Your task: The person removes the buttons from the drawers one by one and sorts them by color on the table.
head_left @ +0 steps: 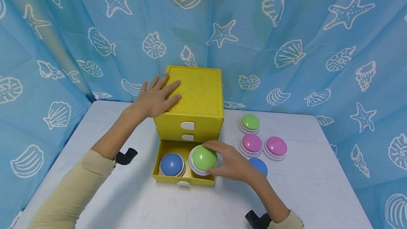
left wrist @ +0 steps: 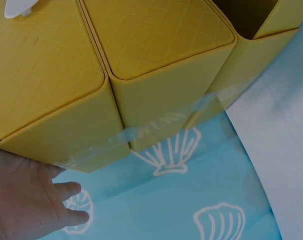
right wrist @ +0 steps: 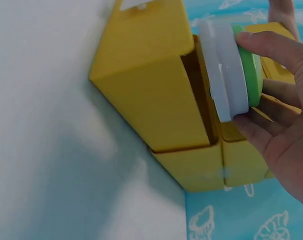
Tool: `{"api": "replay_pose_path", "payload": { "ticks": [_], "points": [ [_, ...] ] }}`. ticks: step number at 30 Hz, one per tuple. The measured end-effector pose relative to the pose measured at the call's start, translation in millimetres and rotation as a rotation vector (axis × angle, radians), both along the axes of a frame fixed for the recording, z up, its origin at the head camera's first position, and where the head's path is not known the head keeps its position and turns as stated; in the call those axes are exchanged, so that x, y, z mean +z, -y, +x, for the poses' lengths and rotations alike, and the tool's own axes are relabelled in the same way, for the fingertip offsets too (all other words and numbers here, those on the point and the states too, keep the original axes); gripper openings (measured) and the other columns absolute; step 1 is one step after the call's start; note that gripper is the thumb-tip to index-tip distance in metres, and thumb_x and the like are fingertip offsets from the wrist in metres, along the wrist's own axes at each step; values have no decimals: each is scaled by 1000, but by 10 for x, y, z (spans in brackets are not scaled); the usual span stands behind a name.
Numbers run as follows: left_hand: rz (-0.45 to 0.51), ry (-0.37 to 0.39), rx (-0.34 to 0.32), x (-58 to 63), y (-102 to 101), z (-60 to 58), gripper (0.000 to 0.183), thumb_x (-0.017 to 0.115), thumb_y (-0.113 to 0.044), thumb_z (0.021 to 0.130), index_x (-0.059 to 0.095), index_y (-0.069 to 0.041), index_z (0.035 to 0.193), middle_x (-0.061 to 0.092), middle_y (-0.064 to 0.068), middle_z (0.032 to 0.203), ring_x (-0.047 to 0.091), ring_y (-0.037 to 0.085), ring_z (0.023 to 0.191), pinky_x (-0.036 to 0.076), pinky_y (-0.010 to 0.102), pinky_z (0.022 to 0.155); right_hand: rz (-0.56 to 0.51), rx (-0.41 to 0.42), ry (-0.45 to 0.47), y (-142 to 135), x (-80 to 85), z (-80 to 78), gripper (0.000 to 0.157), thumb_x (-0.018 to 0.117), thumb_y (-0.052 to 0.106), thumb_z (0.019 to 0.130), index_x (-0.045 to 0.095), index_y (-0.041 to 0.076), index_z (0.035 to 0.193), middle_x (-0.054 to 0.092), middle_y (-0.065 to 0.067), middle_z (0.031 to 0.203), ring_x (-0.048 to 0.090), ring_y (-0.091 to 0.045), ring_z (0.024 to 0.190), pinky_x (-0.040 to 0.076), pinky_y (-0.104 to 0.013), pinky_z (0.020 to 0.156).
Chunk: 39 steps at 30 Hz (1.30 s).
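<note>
My left hand rests with fingers spread on the top left edge of a yellow drawer cabinet. The cabinet's bottom drawer is pulled out. Inside it, on the left, sits a blue-domed push button with a white base. Over the drawer's right half, my right hand grips a green-domed push button between thumb and fingers. In the right wrist view, this button's white base appears above the drawer's rim, with the fingers around the green dome.
On the white table, right of the cabinet, stand another green button, two pink buttons and a blue one, partly hidden by my right hand and forearm. A blue seashell curtain hangs behind. Two upper drawers are closed.
</note>
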<state>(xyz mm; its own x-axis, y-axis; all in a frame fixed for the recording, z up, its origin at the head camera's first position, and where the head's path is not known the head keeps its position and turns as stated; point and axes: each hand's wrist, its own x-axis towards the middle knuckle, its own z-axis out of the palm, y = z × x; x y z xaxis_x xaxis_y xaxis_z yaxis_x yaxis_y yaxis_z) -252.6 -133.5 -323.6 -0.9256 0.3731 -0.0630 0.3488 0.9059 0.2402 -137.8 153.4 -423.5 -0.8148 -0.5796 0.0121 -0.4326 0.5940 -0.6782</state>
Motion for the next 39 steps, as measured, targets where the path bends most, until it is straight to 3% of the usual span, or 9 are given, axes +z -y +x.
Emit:
{"api": "replay_pose_path", "payload": {
  "ticks": [8, 19, 24, 29, 39],
  "points": [
    [-8, -1, 3, 2, -11, 0, 66, 27, -57, 105, 18, -25, 162, -1, 13, 167, -3, 43, 149, -6, 67, 112, -35, -75, -23, -273, 110, 62, 71, 87, 26, 78, 57, 16, 142, 56, 1, 141, 49, -22, 132, 44, -47, 104],
    [-7, -3, -6, -6, 9, 7, 66, 27, -57, 105, 17, -24, 162, -2, 14, 167, -6, 43, 149, -9, 66, 112, 58, -181, -70, -755, 210, 83, 72, 84, 29, 81, 53, 16, 145, 53, -5, 144, 48, -32, 132, 48, -54, 96],
    [-13, -9, -7, -1, 7, 9, 66, 28, -56, 106, 17, -24, 162, -2, 14, 166, -6, 43, 149, -9, 66, 112, 84, -208, -93, -962, 258, 13, 75, 84, 31, 81, 52, 12, 145, 49, -12, 148, 42, -38, 137, 46, -59, 96],
    [-16, -8, -8, 1, 2, 6, 66, 27, -57, 106, 17, -24, 162, -2, 14, 166, -7, 43, 149, -9, 66, 112, 87, -230, -132, -1167, 303, -96, 75, 83, 28, 81, 50, 7, 145, 49, -18, 146, 45, -41, 132, 48, -58, 94],
    [-21, -8, -6, 7, 7, -1, 67, 27, -58, 105, 17, -25, 162, -2, 14, 166, -7, 42, 149, -9, 65, 112, 29, -286, -99, -1512, 341, -358, 73, 81, 17, 83, 47, 0, 145, 48, -22, 144, 45, -43, 131, 41, -58, 101]
  ]
}}
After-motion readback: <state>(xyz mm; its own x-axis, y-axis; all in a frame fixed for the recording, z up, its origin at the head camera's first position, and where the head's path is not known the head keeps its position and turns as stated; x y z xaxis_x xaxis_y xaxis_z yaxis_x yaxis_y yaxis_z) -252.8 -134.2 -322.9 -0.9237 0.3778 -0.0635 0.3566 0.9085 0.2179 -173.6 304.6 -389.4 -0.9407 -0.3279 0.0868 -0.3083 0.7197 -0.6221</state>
